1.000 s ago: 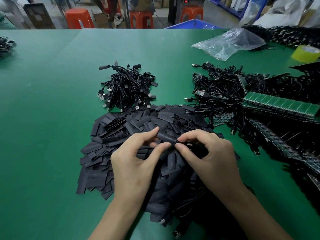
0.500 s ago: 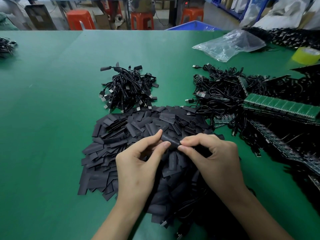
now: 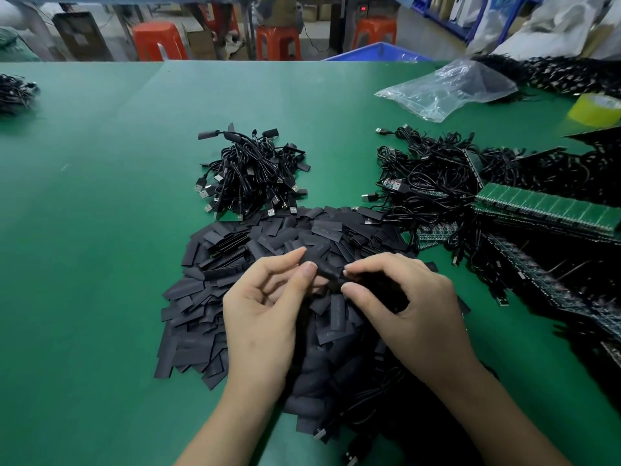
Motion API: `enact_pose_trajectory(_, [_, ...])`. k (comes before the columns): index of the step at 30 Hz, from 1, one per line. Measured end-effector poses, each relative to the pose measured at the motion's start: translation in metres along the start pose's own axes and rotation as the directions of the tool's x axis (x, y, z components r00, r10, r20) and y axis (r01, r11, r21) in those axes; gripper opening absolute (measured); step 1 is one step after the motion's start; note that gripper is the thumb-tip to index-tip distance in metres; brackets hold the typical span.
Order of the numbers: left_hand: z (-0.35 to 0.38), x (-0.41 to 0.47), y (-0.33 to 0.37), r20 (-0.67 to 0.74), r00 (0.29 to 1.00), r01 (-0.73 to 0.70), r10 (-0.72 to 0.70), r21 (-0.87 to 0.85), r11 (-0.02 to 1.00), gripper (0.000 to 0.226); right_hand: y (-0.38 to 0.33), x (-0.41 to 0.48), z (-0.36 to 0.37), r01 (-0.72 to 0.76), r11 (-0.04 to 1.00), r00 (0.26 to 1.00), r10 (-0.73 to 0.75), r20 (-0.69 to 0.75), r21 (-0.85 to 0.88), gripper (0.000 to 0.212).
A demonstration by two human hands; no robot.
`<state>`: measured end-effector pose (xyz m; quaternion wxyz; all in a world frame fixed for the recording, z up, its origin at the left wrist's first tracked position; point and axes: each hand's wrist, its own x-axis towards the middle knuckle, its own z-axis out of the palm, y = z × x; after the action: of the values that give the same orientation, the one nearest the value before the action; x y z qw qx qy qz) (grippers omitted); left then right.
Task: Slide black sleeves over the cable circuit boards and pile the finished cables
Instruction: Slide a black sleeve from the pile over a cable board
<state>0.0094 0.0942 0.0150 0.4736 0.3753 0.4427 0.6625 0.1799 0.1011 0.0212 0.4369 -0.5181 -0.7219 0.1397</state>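
My left hand point(image 3: 265, 307) pinches one end of a black sleeve point(image 3: 327, 269) between thumb and forefinger. My right hand point(image 3: 400, 297) pinches the sleeve's other end, where the cable goes in; the board inside is hidden. Both hands hover over a big heap of loose black sleeves point(image 3: 242, 264) on the green table point(image 3: 100, 230). A pile of sleeved cables point(image 3: 252, 173) lies just beyond the heap. Bare cables with circuit boards point(image 3: 430, 183) are tangled to the right.
Green panels of circuit boards point(image 3: 544, 206) and dark board strips fill the right side. A clear plastic bag point(image 3: 450, 89) and a yellow tape roll point(image 3: 594, 109) lie at the far right. Another cable bundle point(image 3: 13, 92) sits far left. Orange stools point(image 3: 158, 42) stand past the table.
The hands have kept their pinch on the sleeve and edged a little closer together, the right fingers sliding up against the sleeve's end. The piles have not moved.
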Motion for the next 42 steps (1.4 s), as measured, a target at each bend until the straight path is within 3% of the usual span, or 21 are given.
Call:
enact_pose_trajectory(3, [-0.003, 0.004, 0.001, -0.055, 0.998, 0.007, -0.008, -0.027, 1.000, 0.022, -0.001, 0.001, -0.001, 0.004, 1.000, 0.997, -0.002, 0.071, -0.022, 0.017])
enact_pose_trajectory(11, [-0.003, 0.001, -0.003, -0.042, 0.997, -0.063, 0.064, 0.030, 0.998, 0.020, -0.006, 0.001, 0.002, 0.028, 0.999, 0.985, -0.033, 0.167, 0.038, 0.017])
enact_pose_trajectory(18, [-0.001, -0.001, -0.004, -0.011, 0.993, -0.115, 0.116, 0.080, 0.990, 0.021, -0.007, 0.001, 0.000, 0.029, 0.999, 0.987, -0.034, 0.158, 0.038, 0.017])
enact_pose_trajectory(23, [-0.003, 0.002, -0.001, 0.062, 0.987, -0.154, 0.147, 0.124, 0.980, 0.035, -0.013, 0.016, -0.008, -0.085, 0.992, 0.995, 0.079, 0.062, 0.096, 0.018])
enact_pose_trajectory(26, [-0.003, 0.004, -0.001, 0.053, 0.986, -0.161, 0.155, 0.122, 0.979, 0.041, -0.020, 0.049, -0.011, -0.265, 0.943, 0.962, 0.242, 0.129, 0.202, 0.021])
enact_pose_trajectory(28, [-0.003, 0.005, -0.001, 0.050, 0.985, -0.171, 0.166, 0.130, 0.977, 0.039, -0.023, 0.087, -0.003, -0.309, 0.925, 0.949, 0.286, 0.130, 0.220, 0.022])
enact_pose_trajectory(31, [-0.004, 0.005, -0.002, 0.064, 0.983, -0.177, 0.170, 0.140, 0.974, 0.034, -0.025, 0.159, 0.025, -0.308, 0.941, 0.949, 0.293, 0.121, 0.141, 0.023])
enact_pose_trajectory(36, [-0.007, 0.005, -0.005, 0.100, 0.986, -0.144, 0.130, 0.143, 0.979, 0.024, -0.036, 0.255, 0.058, -0.371, 0.925, 0.880, 0.322, 0.349, 0.082, 0.026])
enact_pose_trajectory(39, [-0.009, 0.006, -0.005, 0.102, 0.988, -0.131, 0.115, 0.166, 0.977, 0.021, -0.042, 0.263, 0.051, -0.268, 0.962, 0.889, 0.267, 0.373, -0.050, 0.038])
enact_pose_trajectory(42, [-0.010, 0.008, -0.004, 0.103, 0.988, -0.130, 0.114, 0.170, 0.977, 0.019, -0.034, 0.229, 0.028, -0.214, 0.974, 0.919, 0.226, 0.322, -0.073, 0.033])
